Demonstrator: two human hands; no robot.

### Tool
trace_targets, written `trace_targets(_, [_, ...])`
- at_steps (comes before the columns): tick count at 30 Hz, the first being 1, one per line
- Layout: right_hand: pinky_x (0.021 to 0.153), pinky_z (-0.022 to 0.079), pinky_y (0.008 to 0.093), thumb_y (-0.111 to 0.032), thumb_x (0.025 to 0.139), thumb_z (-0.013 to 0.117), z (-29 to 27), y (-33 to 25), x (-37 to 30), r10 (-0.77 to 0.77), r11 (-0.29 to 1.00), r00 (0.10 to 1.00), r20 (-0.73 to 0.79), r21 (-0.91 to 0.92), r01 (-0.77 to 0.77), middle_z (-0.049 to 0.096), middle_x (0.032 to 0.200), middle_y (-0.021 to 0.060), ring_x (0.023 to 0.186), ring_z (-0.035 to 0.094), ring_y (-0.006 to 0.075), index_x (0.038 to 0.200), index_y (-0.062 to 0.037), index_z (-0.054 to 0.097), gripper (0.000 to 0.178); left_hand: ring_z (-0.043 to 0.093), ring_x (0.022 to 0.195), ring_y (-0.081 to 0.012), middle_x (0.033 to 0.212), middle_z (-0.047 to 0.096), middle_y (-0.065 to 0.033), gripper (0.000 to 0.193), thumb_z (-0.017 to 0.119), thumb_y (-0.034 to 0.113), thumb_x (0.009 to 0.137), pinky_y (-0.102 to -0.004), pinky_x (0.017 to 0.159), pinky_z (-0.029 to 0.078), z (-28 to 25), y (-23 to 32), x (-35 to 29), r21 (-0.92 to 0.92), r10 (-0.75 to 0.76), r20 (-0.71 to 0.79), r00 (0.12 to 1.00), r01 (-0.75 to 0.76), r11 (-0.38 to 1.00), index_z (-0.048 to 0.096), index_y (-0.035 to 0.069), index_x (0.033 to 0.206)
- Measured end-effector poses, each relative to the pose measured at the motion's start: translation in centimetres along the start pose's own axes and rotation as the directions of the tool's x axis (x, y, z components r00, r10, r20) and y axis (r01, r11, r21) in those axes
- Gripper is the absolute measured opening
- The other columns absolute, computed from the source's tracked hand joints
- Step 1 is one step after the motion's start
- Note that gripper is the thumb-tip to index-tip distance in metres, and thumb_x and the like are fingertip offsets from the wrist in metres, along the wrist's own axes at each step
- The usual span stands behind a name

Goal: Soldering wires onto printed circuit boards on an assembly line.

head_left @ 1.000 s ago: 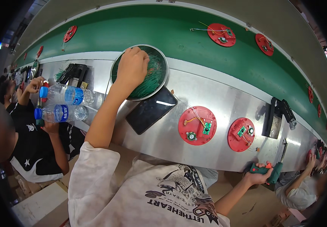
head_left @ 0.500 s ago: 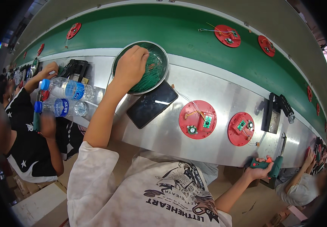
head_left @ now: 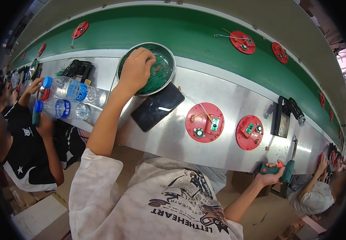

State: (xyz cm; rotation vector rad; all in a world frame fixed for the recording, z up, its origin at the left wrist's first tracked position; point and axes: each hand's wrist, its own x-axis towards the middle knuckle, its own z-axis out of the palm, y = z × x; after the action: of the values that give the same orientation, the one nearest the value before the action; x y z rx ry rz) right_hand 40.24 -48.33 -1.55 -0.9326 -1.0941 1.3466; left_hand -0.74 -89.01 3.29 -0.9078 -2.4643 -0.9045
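Note:
My left hand (head_left: 137, 69) reaches into a round metal bowl (head_left: 174, 66), fingertips pinched together over a heap of thin green strips (head_left: 157, 78). Small brownish bits lie among the strips. Whatever sits between those fingertips is hidden. At the front edge of the table, my right hand (head_left: 270, 178) wraps around the grip of a green pistol-shaped power screwdriver (head_left: 288, 171) with an orange trigger and a long, thin shaft pointing away from me. Between my hands lie a red round plate with a circuit board (head_left: 204, 122) and a second red plate (head_left: 249, 132), both with loose wires.
A black phone (head_left: 157, 108) lies against the bowl. Two water bottles, one behind (head_left: 71, 89) and one nearer (head_left: 62, 109), lie at left. A black holder (head_left: 281, 118) stands at right. Beyond runs a green belt (head_left: 189, 30) carrying red plates. Co-workers sit on both sides.
The whole view has shifted slightly. My left hand stays in the bowl and my right hand keeps its grip on the screwdriver. At left, a co-worker's far hand has lowered.

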Motion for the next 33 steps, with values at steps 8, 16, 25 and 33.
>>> trace_targets(8, [0.049, 0.045, 0.0285, -0.033, 0.100, 0.055, 1.0, -1.8, -7.2, -0.073, 0.997, 0.913, 0.401, 0.008, 0.076, 0.060, 0.075, 0.0088, 0.046, 0.051, 0.0161, 0.110, 0.0023, 0.056, 0.037, 0.063, 0.072, -0.0366, 0.082, 0.063, -0.0171, 0.008, 0.064, -0.006, 0.086, -0.0413, 0.065, 0.051, -0.5, 9.2, -3.2, -0.295, 0.170, -0.067, 0.983, -0.182, 0.938, 0.064, -0.002, 0.093])
trace_targets(16, [0.056, 0.052, 0.0274, -0.011, 0.087, 0.070, 2.3, -1.7, -14.1, 0.118, 0.952, 0.692, 0.712, -0.278, 0.124, 0.069, 0.090, 0.0123, 0.059, 0.062, 0.0141, 0.108, 0.0084, 0.067, 0.029, 0.060, 0.070, -0.0291, 0.079, 0.059, -0.0109, 0.013, 0.068, -0.001, 0.083, -0.0408, 0.060, 0.050, 6.4, 15.6, -9.4, -0.407, 0.187, 0.081, 0.979, -0.138, 0.903, 0.063, 0.003, 0.094])
trace_targets(25, [0.069, 0.054, 0.0294, -0.001, 0.078, 0.072, 3.2, -2.7, -14.7, 0.297, 0.916, 0.634, 0.714, -0.402, 0.023, 0.069, 0.089, 0.0121, 0.072, 0.066, 0.0175, 0.102, 0.0061, 0.070, 0.025, 0.059, 0.069, -0.0257, 0.079, 0.059, -0.0085, 0.015, 0.071, 0.001, 0.079, -0.0377, 0.061, 0.050, 7.9, 15.4, -10.7, -0.208, 0.293, 0.006, 0.956, -0.285, 0.936, 0.063, 0.002, 0.092])
trace_targets(33, [0.070, 0.053, 0.0294, -0.002, 0.078, 0.074, 3.2, -2.7, -14.7, 0.325, 0.902, 0.619, 0.715, -0.431, 0.025, 0.069, 0.086, 0.0098, 0.074, 0.066, 0.0177, 0.099, 0.0040, 0.070, 0.023, 0.057, 0.069, -0.0252, 0.079, 0.059, -0.0088, 0.017, 0.071, 0.000, 0.076, -0.0373, 0.060, 0.049, 8.0, 15.3, -11.0, -0.200, 0.293, -0.007, 0.956, -0.288, 0.936, 0.063, 0.001, 0.091])
